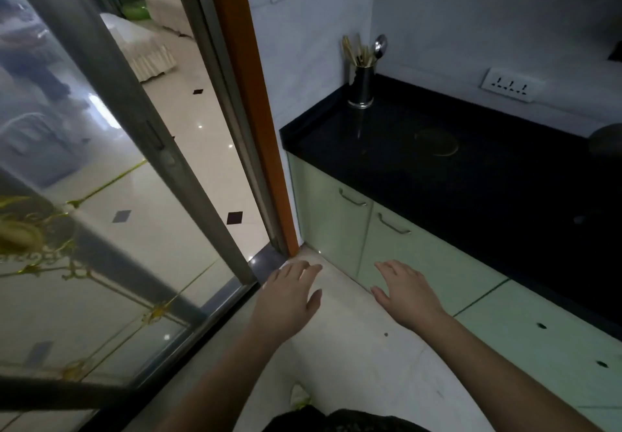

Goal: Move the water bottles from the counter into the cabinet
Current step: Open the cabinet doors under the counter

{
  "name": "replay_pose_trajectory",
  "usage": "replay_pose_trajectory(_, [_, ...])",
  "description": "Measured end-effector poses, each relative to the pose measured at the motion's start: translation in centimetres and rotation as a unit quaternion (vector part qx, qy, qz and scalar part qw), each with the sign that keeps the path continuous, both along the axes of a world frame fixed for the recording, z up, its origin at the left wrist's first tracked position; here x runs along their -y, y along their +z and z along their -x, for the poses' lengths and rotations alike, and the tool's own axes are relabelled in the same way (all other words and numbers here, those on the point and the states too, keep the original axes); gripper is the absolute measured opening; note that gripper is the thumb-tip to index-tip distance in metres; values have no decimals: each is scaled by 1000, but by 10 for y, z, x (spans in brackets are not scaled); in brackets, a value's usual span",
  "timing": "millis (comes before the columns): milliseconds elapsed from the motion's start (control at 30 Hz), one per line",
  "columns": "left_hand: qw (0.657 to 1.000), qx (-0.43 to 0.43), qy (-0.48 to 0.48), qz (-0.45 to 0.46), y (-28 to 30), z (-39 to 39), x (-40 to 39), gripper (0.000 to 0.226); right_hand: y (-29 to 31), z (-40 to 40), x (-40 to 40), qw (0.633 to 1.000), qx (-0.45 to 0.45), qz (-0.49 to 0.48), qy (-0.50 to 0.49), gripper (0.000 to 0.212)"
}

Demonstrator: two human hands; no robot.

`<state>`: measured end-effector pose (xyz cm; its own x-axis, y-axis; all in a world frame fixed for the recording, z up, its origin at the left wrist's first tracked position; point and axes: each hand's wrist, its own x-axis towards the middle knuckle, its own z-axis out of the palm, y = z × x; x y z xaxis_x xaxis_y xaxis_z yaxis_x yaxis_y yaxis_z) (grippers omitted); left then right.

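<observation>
Two pale-green cabinet doors (363, 233), closed.

Black counter (454, 176) runs ahead and to the right of my hands, above pale green cabinet doors. Directly on it, at the far left corner beyond my reach: a metal cup (361, 86), upright, holding chopsticks (353, 51) and a spoon (380, 46). A faint ring mark (437, 142) shows mid-counter.
</observation>
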<state>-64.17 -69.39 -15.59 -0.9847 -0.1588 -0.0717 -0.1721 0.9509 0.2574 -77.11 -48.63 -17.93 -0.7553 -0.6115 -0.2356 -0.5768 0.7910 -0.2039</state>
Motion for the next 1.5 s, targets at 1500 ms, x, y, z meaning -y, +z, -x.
replay_pose_trajectory(1500, [918,192,-333,99,-176,365,88,78,-157,154,123,918,124,-10,-376,58])
